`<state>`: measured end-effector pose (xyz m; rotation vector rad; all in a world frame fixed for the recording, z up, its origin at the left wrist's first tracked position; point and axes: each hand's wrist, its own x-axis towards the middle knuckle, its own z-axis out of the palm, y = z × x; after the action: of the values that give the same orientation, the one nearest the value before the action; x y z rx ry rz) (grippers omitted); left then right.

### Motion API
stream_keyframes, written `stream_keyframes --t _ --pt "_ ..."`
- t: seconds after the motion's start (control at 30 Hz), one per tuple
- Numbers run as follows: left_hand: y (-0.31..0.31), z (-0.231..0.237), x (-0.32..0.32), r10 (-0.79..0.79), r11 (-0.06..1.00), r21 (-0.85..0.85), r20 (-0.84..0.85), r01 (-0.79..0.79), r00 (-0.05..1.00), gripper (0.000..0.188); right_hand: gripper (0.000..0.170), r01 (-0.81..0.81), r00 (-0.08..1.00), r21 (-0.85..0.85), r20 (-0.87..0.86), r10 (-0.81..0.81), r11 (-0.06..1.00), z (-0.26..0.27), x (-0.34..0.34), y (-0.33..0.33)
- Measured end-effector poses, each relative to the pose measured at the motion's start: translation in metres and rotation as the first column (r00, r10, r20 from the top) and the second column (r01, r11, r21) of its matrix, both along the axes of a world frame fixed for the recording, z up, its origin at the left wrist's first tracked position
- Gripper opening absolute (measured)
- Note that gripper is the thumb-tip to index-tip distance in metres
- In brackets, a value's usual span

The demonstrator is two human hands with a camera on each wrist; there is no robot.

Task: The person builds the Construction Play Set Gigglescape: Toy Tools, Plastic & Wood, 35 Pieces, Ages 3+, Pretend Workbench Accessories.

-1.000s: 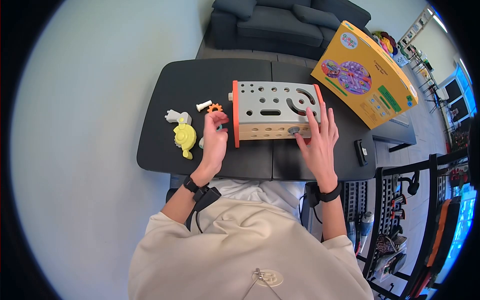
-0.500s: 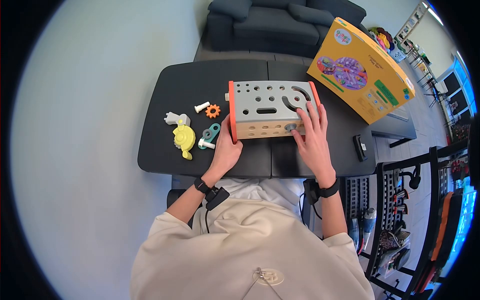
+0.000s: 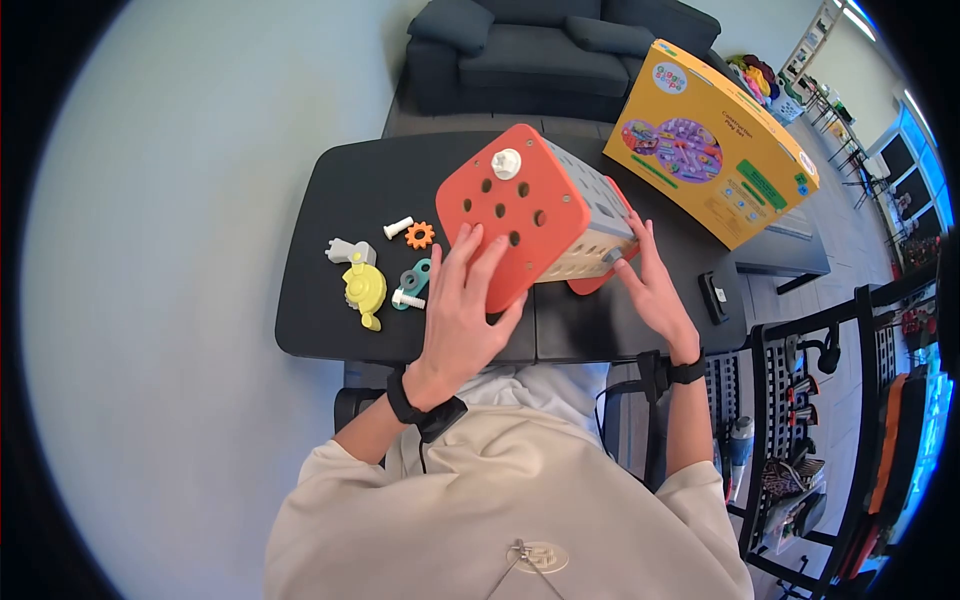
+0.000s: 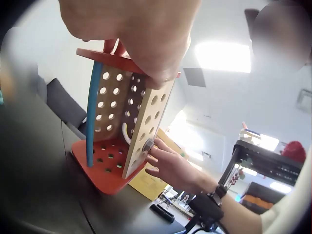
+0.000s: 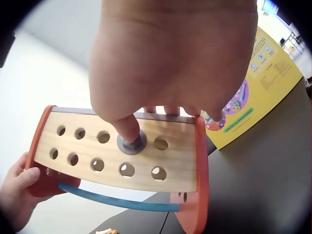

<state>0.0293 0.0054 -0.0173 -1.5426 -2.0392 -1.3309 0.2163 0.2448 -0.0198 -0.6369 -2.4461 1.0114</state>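
Note:
The toy box stands tilted over the table, its left red end panel [image 3: 545,205] raised and turned toward the head camera. A white knob [image 3: 506,163] sits on that panel. My left hand [image 3: 462,320] grips the panel, fingers spread over its holed face and thumb at the lower edge. With its thumb on a grey bolt head [image 5: 140,145] in the wooden side [image 5: 107,168], my right hand [image 3: 665,300] holds the other end, fingers over the grey panel. A blue bar [image 4: 91,117] spans the box's open side in the left wrist view.
Left on the black table [image 3: 350,180] lie a yellow-and-grey toy [image 3: 366,290], a white bolt [image 3: 398,227], an orange gear [image 3: 420,235] and a teal link [image 3: 420,275] with another white bolt [image 3: 408,299]. A yellow carton [image 3: 710,150] stands behind right; a black object [image 3: 713,298] lies right.
My left hand has moved from beside the small parts onto the red panel. The box's left end has been lifted and swung toward me; my right thumb stays at the grey bolt.

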Motion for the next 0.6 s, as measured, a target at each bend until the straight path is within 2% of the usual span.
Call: stream_keyframes --t 0.03,0.1,0.17,0.2,0.27,0.37,0.4,0.43,0.47,0.5,0.53,0.57,0.6 --pt "-0.001 -0.002 0.002 -0.002 1.000 -0.001 -0.002 0.002 1.000 0.081 0.062 0.010 1.000 -0.032 0.001 -0.010 0.999 -0.001 0.000 0.002" --pt "-0.002 -0.007 0.004 -0.037 0.999 -0.037 -0.160 0.032 0.986 0.085 0.063 0.021 1.000 -0.067 0.000 -0.021 0.998 -0.002 0.000 0.006" --pt "-0.001 -0.012 0.003 -0.035 0.999 -0.020 -0.210 0.032 0.977 0.081 0.065 0.015 0.999 -0.174 -0.031 -0.020 0.985 -0.001 -0.002 0.010" --pt "0.000 -0.015 -0.001 -0.043 0.999 0.007 -0.274 0.047 0.961 0.077 0.065 0.014 0.999 -0.174 -0.032 -0.020 0.985 -0.004 -0.003 0.015" --pt "0.002 -0.016 -0.004 -0.022 0.997 0.062 -0.394 0.051 0.919 0.067 0.064 -0.016 0.996 -0.333 -0.092 -0.016 0.943 -0.014 -0.005 0.024" --pt "0.010 -0.010 -0.001 -0.027 0.987 0.128 -0.467 0.097 0.884 0.066 0.059 -0.049 0.982 -0.401 -0.186 -0.029 0.915 -0.026 -0.013 0.027" --pt "0.015 -0.006 0.001 0.008 0.984 0.160 -0.487 0.080 0.874 0.060 0.059 -0.048 0.982 -0.400 -0.185 -0.029 0.915 -0.034 -0.016 0.028" --pt "0.020 0.001 0.005 0.008 0.984 0.160 -0.485 0.080 0.874 0.060 0.055 0.016 0.983 -0.301 -0.169 -0.070 0.954 -0.045 -0.019 0.029" --pt "0.023 0.007 0.010 0.027 0.981 0.178 -0.494 0.071 0.869 0.051 0.052 0.079 0.982 -0.199 -0.156 -0.111 0.977 -0.045 -0.023 0.024" --pt "0.026 0.013 0.012 0.046 0.979 0.195 -0.501 0.061 0.864 0.042 0.052 0.078 0.983 -0.201 -0.149 -0.109 0.976 -0.043 -0.022 0.020" --pt "0.030 0.018 0.010 0.091 0.979 0.202 -0.568 0.032 0.818 0.051 0.050 0.136 0.989 -0.249 -0.021 -0.146 0.959 -0.026 -0.024 0.008" --pt "0.033 0.021 0.012 0.095 0.979 0.204 -0.566 0.027 0.819 0.051 0.047 0.197 0.979 -0.285 0.104 -0.174 0.938 -0.017 -0.028 -0.001" --pt "0.037 0.023 0.013 0.102 0.981 0.195 -0.557 0.010 0.824 0.051 0.045 0.166 0.985 -0.194 -0.002 -0.170 0.967 -0.024 -0.029 -0.008"
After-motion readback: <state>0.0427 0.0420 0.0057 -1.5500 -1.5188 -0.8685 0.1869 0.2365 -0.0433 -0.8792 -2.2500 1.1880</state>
